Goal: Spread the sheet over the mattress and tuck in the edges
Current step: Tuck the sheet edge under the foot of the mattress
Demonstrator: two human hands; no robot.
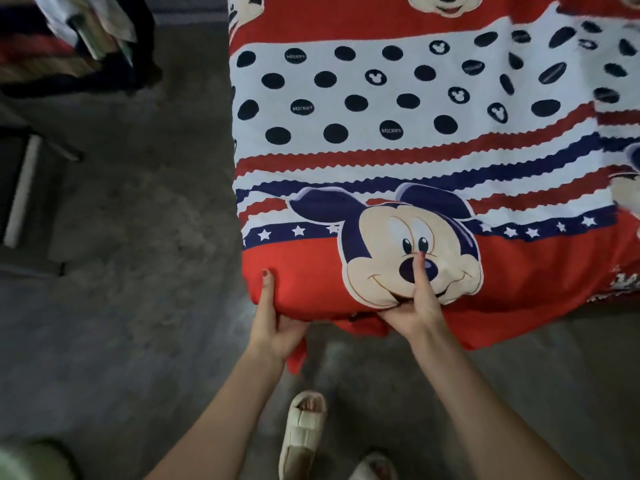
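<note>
Sheet (398, 140) covers mattress, filling right of frame. Left hand (273, 323) clamps its lower-left corner, thumb on top. Right hand (415, 306) pinches lower edge at centre, fingers underneath.

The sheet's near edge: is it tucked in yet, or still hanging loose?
Partly tucked. At the corner both hands, left and right, grip the sheet around the mattress edge; farther right, red cloth hangs loose toward the floor.

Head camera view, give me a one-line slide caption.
Left hand and right hand grip the red cartoon-print cotton sheet at the mattress's near corner, loose fabric hanging below.
</note>
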